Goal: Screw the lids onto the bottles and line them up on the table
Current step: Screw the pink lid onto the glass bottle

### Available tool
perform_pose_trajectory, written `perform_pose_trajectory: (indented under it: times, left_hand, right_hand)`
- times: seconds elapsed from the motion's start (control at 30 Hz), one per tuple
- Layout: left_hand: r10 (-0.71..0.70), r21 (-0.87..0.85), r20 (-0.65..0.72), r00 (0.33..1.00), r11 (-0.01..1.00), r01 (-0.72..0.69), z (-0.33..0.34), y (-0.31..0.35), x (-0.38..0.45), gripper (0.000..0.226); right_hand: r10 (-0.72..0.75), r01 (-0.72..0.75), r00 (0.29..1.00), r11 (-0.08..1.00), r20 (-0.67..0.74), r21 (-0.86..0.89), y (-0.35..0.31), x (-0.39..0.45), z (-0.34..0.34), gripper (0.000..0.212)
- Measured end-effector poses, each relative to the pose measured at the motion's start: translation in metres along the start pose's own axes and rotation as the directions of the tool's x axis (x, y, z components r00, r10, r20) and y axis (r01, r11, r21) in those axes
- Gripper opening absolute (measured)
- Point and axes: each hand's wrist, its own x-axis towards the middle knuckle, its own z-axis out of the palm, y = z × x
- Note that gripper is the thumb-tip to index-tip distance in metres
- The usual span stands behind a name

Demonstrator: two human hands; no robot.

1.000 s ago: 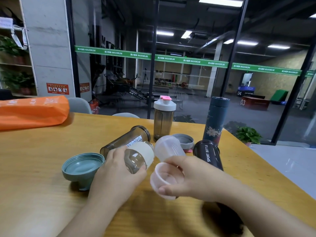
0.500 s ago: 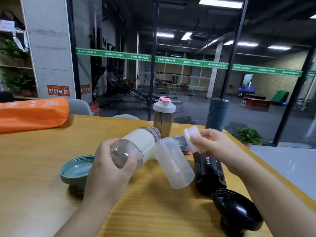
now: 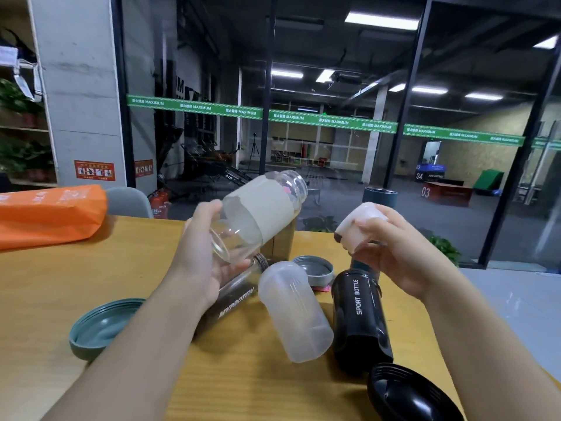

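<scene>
- Our left hand (image 3: pixel 209 262) has its fingers wrapped around the base of the clear bottle with the beige sleeve (image 3: pixel 258 217), held tilted in the air above the counter (image 3: pixel 91 275), its open neck pointing up and to the right.
- Our right hand (image 3: pixel 391 253) has its fingers closed on the white lid (image 3: pixel 358 226), near the neck but clear of it.
- On the counter lie the frosted bottle (image 3: pixel 296 311), the black bottle (image 3: pixel 361 320) and the smoky bottle (image 3: pixel 239 293), all on their sides, with the green lid (image 3: pixel 100 329), grey lid (image 3: pixel 315 268) and black lid (image 3: pixel 409 396) loose beside them.
- We judge cross-threading the main risk: the bottle is tilted, so the lid could go on askew and jam.
- The smooth base may twist in our grip while tightening.
- The lying bottles could roll if our forearms knock them.
</scene>
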Motion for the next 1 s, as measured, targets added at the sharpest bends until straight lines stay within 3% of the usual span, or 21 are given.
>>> perform_pose_trajectory:
  times: [0.17, 0.33, 0.43, 0.5, 0.57, 0.7, 0.8, 1.0]
  left_hand:
    - [-0.062, 0.002, 0.031, 0.998, 0.998, 0.062, 0.013, 0.007, 0.018, 0.042]
    - [-0.081, 0.160, 0.085, 0.993, 0.985, 0.067, 0.014, 0.001, 0.035, 0.042]
    - [-0.066, 0.302, 0.087, 0.994, 0.952, 0.036, 0.010, -0.003, 0.038, 0.034]
    - [-0.034, 0.356, 0.073, 0.997, 0.934, 0.006, 0.006, -0.004, 0.041, 0.037]
    - [-0.021, 0.367, 0.068, 0.997, 0.930, -0.006, 0.003, -0.005, 0.043, 0.042]
    - [-0.038, 0.283, 0.078, 0.996, 0.959, 0.015, 0.000, -0.020, 0.038, 0.047]
    - [-0.091, 0.185, 0.102, 0.991, 0.980, 0.071, -0.001, -0.043, 0.023, 0.047]
    - [-0.193, -0.084, 0.142, 0.971, 0.975, 0.207, -0.007, -0.065, 0.001, 0.046]
  right_hand:
    - [0.036, -0.026, 0.994, 0.994, -0.099, 0.103, -0.003, 0.010, -0.020, 0.019]
    - [0.065, -0.046, 0.995, 0.973, -0.080, 0.224, 0.003, 0.022, -0.030, 0.050]
    - [0.033, -0.035, 0.999, 0.976, 0.012, 0.214, 0.007, 0.022, -0.031, 0.020]
    - [0.037, -0.042, 0.999, 0.982, 0.028, 0.184, 0.009, 0.020, -0.029, 0.033]
    - [0.070, -0.069, 0.998, 0.971, 0.007, 0.231, 0.011, 0.020, -0.026, 0.028]
    - [0.162, -0.111, 0.984, 0.882, -0.074, 0.459, 0.013, 0.023, -0.022, 0.025]
    - [0.222, -0.135, 0.971, 0.813, -0.087, 0.567, 0.015, 0.024, -0.020, 0.035]
    - [0.268, -0.196, 0.961, 0.835, -0.069, 0.515, 0.023, 0.023, -0.012, 0.031]
